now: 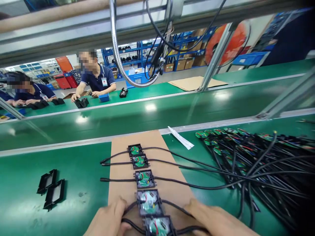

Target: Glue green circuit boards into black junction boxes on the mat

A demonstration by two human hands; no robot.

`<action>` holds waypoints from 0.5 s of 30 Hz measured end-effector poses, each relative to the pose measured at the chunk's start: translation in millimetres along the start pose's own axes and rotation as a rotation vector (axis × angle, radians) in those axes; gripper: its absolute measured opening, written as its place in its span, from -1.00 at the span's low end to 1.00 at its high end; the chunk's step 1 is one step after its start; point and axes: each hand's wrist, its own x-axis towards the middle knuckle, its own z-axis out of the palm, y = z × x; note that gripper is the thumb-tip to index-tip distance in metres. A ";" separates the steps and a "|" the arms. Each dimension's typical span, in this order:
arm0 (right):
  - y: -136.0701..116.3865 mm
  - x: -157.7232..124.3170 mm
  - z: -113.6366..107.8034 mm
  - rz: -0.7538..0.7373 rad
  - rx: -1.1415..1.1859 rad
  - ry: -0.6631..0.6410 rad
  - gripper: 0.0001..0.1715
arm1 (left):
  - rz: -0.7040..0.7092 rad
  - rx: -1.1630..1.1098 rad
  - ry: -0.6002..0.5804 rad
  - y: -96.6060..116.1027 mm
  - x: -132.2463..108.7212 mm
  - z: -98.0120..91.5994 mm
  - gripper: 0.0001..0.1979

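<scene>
A row of several small black housings with green circuit boards inside lies on a brown cardboard sheet, each with black cables running out to left and right. My left hand rests at the bottom, thumb and fingers closed on the left cable of the nearest housing. My right hand lies flat to the right of that housing, over its right cable; its fingertips are hidden beside the box. The second housing sits just above, between my hands.
A big tangle of cabled green boards fills the right of the bench. Two empty black housings lie at left. A white strip lies by the conveyor rail. Two other people work across the green belt.
</scene>
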 end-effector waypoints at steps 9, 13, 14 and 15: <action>48.8 104.0 -50.5 0.155 -0.103 0.041 -0.38 | 0.013 0.150 0.255 -34.0 80.9 -81.7 -0.50; 65.6 74.2 -37.9 0.302 -0.164 -0.058 0.25 | 0.024 0.241 0.212 -45.5 73.0 -64.5 0.06; 67.6 65.0 -30.9 0.316 -0.159 -0.065 0.09 | 0.001 0.267 0.206 -45.4 71.1 -59.5 -0.12; 69.7 56.7 -23.3 0.309 -0.157 -0.061 -0.14 | -0.024 0.289 0.201 -44.6 70.3 -55.3 -0.37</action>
